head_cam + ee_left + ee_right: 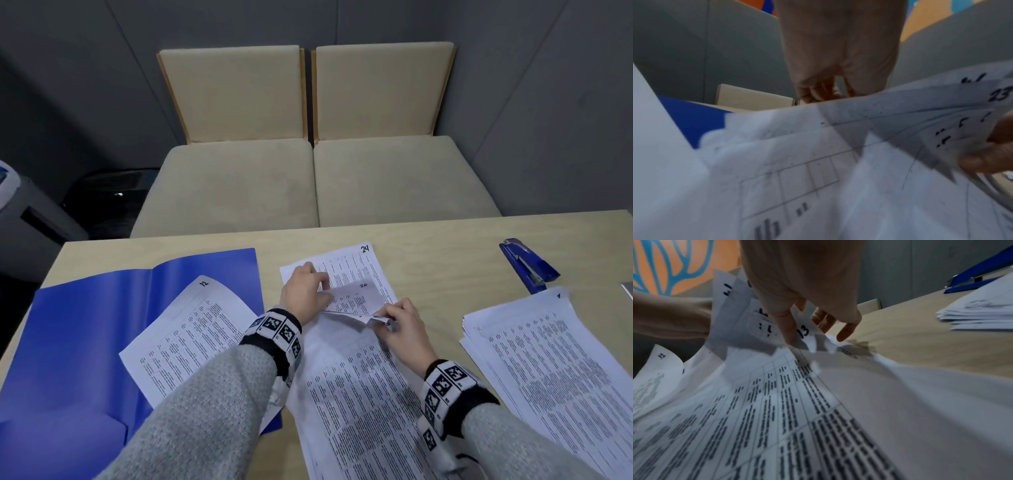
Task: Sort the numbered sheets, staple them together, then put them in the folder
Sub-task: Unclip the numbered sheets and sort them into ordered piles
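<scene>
Now we have the wooden worktop (428,240) before us, with two beige chairs (308,137) pushed up against its far edge. On our left lies the blue folder (85,325), opened flat, and a sheet marked 12 (191,335) rests across it. On our right sits a squared stack of sheets (548,359), its top page marked 1. In the middle, between these, is the pile we are working through (359,394), with a sheet marked 24 (356,270) showing at its far end. Beyond the right-hand stack, near the far right edge, lies the blue stapler (527,265), apart from both hands. Our left hand (305,294) holds up the far corners of several sheets, its grip curled round them; the wrist view shows a lifted corner marked 23 (1000,95). Our right hand (400,325) pinches the near corners of the fanned sheets between thumb and fingertips (789,335), with a corner marked 13 (804,331) just beside them.
</scene>
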